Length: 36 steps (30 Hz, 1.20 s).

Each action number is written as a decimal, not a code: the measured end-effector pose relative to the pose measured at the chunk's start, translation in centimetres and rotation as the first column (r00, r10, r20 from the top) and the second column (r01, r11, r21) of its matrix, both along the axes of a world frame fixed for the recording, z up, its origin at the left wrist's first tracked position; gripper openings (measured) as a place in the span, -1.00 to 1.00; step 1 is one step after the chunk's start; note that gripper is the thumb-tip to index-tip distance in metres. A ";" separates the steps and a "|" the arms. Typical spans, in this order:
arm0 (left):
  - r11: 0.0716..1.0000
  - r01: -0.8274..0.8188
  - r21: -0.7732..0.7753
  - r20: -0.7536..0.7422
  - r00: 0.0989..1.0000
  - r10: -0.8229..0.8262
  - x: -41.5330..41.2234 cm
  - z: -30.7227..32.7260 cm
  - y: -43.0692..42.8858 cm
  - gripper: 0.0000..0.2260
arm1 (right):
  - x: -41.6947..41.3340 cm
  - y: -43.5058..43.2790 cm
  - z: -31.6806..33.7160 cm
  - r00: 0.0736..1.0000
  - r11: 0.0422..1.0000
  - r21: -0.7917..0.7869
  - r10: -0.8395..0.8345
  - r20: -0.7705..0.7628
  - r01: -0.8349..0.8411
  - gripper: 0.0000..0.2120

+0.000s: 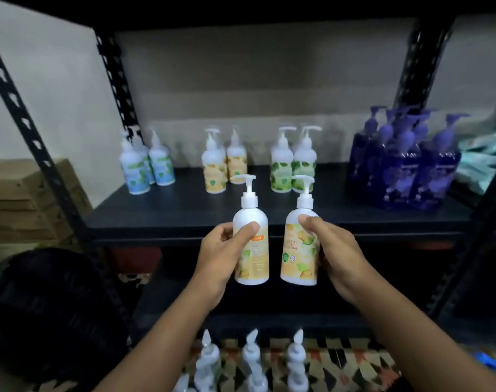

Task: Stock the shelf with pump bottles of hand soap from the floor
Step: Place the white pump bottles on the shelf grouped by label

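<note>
My left hand [218, 251] grips a white pump bottle with a yellow label [254, 250], held upright in front of the black shelf [184, 210]. My right hand [336, 250] grips a second yellow-label pump bottle [299, 256] beside it. Both bottles hang just below the shelf's front edge. On the shelf stand blue-label bottles [148, 165], yellow-label bottles [222, 168], green-label bottles [293, 168] and several purple pump bottles [405, 165]. More white pump bottles [252, 360] stand on the patterned floor mat below my arms.
Black slotted shelf posts [34, 142] rise at left and right. Cardboard boxes [23, 199] are stacked left of the shelf. A dark bag [51, 312] lies at lower left. Pale packets [484, 154] sit at the shelf's right end. A lower shelf board [269, 301] is behind the bottles.
</note>
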<state>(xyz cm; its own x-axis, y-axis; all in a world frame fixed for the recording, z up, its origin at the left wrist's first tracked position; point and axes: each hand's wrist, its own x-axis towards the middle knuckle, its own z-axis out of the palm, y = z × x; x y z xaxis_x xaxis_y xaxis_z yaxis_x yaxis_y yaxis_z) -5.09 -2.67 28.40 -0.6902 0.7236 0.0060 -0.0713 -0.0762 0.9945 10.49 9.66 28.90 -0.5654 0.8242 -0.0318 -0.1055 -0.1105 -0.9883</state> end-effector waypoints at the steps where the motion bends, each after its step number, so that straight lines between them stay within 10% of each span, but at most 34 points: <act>1: 1.000 -0.015 0.019 0.013 1.000 0.015 -0.4 0.7 -0.2 -0.68 | -0.6 -0.1 0.6 0.999 1.000 -0.006 0.023 -0.030 -0.023 -0.53; 13: 0.996 -0.014 0.084 0.252 0.968 -0.008 -2.8 -0.4 -1.9 -0.43 | -5.2 -2.4 -0.5 0.987 0.982 -0.107 0.149 -0.058 -0.154 -0.46; 36: 0.995 -0.093 0.034 0.038 0.995 0.092 -3.6 -2.1 -3.3 -0.60 | -5.6 -3.1 -0.9 0.951 0.937 -0.219 0.229 -0.208 -0.274 -0.49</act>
